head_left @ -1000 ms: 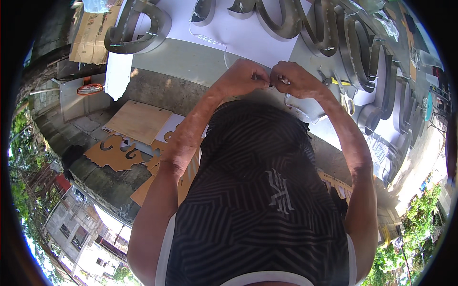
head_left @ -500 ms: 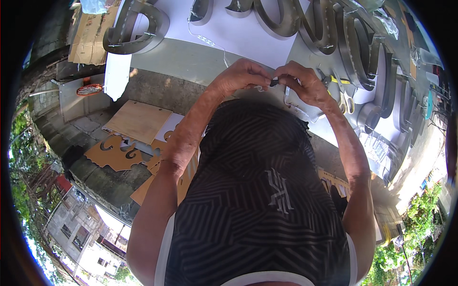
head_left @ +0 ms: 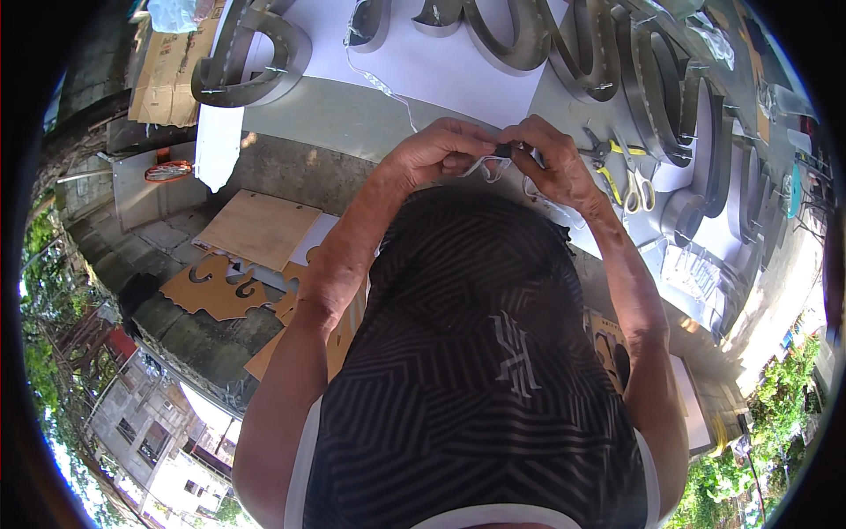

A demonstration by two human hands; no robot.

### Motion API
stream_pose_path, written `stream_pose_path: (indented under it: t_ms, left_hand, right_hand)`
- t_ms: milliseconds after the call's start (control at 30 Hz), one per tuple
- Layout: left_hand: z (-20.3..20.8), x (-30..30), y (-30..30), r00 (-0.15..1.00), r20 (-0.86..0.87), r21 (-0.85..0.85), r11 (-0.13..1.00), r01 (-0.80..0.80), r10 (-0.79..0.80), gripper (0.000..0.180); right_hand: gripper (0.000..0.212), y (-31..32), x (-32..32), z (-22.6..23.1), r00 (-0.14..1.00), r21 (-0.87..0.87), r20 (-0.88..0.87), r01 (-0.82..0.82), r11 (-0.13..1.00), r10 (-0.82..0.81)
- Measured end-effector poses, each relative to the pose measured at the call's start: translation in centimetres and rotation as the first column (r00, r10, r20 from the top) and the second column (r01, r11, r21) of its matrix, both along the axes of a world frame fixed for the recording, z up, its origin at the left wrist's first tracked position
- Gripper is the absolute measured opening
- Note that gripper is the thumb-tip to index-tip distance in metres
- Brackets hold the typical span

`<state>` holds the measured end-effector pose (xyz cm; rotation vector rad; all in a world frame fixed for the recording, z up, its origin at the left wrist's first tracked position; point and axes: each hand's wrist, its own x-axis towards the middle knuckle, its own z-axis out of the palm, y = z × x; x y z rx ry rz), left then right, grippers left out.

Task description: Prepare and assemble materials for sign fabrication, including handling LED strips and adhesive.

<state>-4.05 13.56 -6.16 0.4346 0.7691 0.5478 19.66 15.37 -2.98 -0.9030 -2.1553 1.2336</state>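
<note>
Both hands meet at the table's near edge, fingers pinched close together. Between the fingertips shows a small black piece (head_left: 503, 151), too small to name surely. My right hand (head_left: 553, 159) grips it from the right. My left hand (head_left: 445, 148) is closed round a thin white wire (head_left: 492, 166), which loops beneath the fingers. A strip of small white LED modules (head_left: 374, 81) on a wire runs from a metal channel letter (head_left: 370, 35) down toward my left hand. Fingers partly hide the contact point.
Scissors (head_left: 636, 189) and yellow-handled pliers (head_left: 608, 167) lie right of my right hand. More grey metal letters (head_left: 595, 79) stand on white sheets along the table (head_left: 335, 115). At lower left are a wooden board (head_left: 257, 227) and brown cut-out sheets (head_left: 211, 291).
The hands stay together, with slight finger shifts. More of the white wire loop now shows below the fingertips. My right hand has moved slightly left, away from the pliers and scissors.
</note>
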Motion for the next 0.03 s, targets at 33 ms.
stream_pose_path:
  t_ms: [33]
  left_hand:
    - [-0.07,-0.01,-0.08,1.0,0.003,0.003,1.0,-0.003,0.003,0.018]
  right_hand:
    - [0.033,0.02,-0.02,0.35,1.0,0.014,0.023,-0.01,1.0,0.009]
